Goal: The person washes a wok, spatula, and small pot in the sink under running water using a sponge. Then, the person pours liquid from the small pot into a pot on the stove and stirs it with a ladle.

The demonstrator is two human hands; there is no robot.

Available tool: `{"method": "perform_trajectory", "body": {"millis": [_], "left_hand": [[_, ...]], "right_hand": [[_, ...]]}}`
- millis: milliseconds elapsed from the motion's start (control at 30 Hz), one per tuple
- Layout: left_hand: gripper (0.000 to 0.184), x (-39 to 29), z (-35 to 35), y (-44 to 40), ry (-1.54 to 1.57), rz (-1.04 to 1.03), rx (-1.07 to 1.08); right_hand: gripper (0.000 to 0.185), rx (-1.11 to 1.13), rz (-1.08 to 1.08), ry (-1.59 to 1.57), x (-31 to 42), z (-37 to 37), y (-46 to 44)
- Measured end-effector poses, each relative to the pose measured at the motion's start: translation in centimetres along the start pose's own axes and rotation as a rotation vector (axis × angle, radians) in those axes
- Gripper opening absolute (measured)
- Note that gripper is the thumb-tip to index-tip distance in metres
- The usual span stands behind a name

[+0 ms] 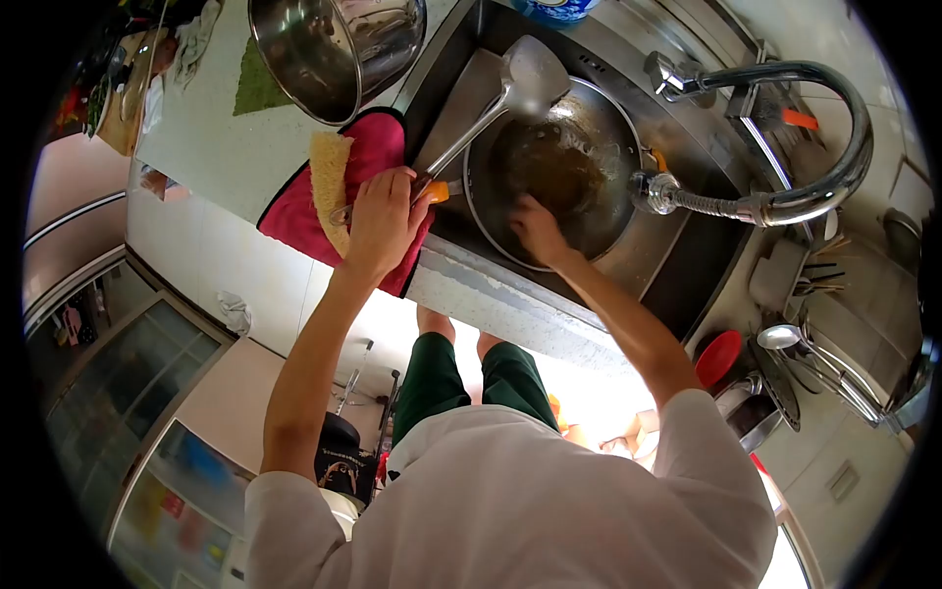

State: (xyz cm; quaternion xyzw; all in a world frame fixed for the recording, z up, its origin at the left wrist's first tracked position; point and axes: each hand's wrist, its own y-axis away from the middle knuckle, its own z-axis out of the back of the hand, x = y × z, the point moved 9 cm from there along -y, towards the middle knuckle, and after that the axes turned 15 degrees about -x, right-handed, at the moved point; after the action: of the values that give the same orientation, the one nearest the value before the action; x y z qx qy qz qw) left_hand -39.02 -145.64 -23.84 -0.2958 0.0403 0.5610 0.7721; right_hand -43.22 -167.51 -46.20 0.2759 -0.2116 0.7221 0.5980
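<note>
My left hand (385,221) is closed at the near left edge of the sink, around the orange-ended handle (438,191) of a wok and the handle of a metal spatula. The spatula (530,83) slants up and away, its broad blade over the wok's far rim. The wok (610,103) sits in the sink with murky brownish water inside. My right hand (540,234) is inside the wok near its front side, fingers curled down; anything in them is hidden. A yellowish loofah piece (330,177) lies on a red cloth (378,142) beside my left hand.
A curved chrome faucet (844,108) reaches over the right side of the steel sink (692,236). A steel pot (304,59) lies tilted on the counter (196,128) at upper left, near a green cloth (257,83). Ladles (782,337) and a red bowl (719,357) are at right.
</note>
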Motion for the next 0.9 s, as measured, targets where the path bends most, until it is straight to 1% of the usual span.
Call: {"method": "perform_trajectory", "body": {"millis": [33,100,133,167,200,233,300,333,367,400,433,467,533,633,667,733,800,867,900], "left_hand": [[0.026,0.6,-0.7,0.4,0.006,0.009,0.037],[0.027,1.4,-2.0,1.4,0.022,0.028,0.123],[0.027,1.7,-2.4,1.4,-0.007,0.021,0.145],[0.027,1.9,-2.8,1.6,-0.033,0.018,0.166],[0.026,1.8,-3.2,2.0,-0.053,0.023,0.191],[0.026,1.6,-3.1,2.4,-0.064,0.017,0.172],[0.024,1.6,-2.9,2.0,-0.087,-0.014,0.122],[0.024,1.7,-3.0,1.9,-0.105,-0.01,0.133],[0.023,1.6,-3.0,2.0,-0.122,0.0,0.148],[0.023,1.6,-3.0,2.1,-0.143,0.008,0.159],[0.022,1.7,-2.9,2.0,-0.147,0.022,0.156],[0.022,1.8,-2.9,2.0,-0.152,0.033,0.151],[0.021,1.8,-3.0,1.9,-0.153,0.044,0.151],[0.021,1.9,-3.4,1.9,-0.135,0.035,0.156],[0.021,1.9,-3.4,2.0,-0.132,0.033,0.152],[0.021,2.0,-3.4,2.1,-0.137,0.028,0.152],[0.021,1.8,-3.5,2.0,-0.148,0.019,0.157],[0.021,1.6,-3.6,2.0,-0.16,0.03,0.182],[0.022,1.7,-3.6,1.8,-0.169,0.035,0.189]], "right_hand": [[0.029,-0.061,0.002,-0.168,2.2,-0.8,-1.7],[0.028,-0.251,-0.188,-0.51,-1.3,-1.6,-5.8],[0.027,-0.287,-0.189,-0.444,-3.5,-0.7,-7.7],[0.027,-0.258,-0.146,-0.162,-6.3,0.9,-8.8],[0.026,-0.2,-0.078,0.184,-9.0,2.4,-9.3],[0.026,-0.141,-0.023,0.405,-11.6,4.4,-8.1],[0.027,-0.076,-0.017,0.513,-15.8,8.5,-4.0],[0.026,0.023,-0.024,0.535,-15.7,8.4,-0.8],[0.026,0.128,-0.047,0.465,-14.2,6.9,2.3],[0.025,0.229,-0.093,0.344,-11.7,5.1,4.7],[0.025,0.279,-0.142,0.2,-8.2,3.7,6.1],[0.025,0.273,-0.179,0.073,-4.2,3.2,6.0],[0.021,0.128,-0.225,-0.166,4.7,5.7,3.4],[0.021,0.14,-0.056,-0.047,2.9,7.1,5.5],[0.023,0.208,-0.268,0.094,-2.2,7.6,7.5],[0.018,0.336,-0.183,0.365,-5.4,12.5,6.5],[0.017,0.21,-0.104,0.407,-11.3,13.2,5.5],[0.017,0.202,-0.097,0.323,-10.9,12.0,6.2],[0.017,0.256,-0.127,0.216,-6.4,9.6,7.5]]}}
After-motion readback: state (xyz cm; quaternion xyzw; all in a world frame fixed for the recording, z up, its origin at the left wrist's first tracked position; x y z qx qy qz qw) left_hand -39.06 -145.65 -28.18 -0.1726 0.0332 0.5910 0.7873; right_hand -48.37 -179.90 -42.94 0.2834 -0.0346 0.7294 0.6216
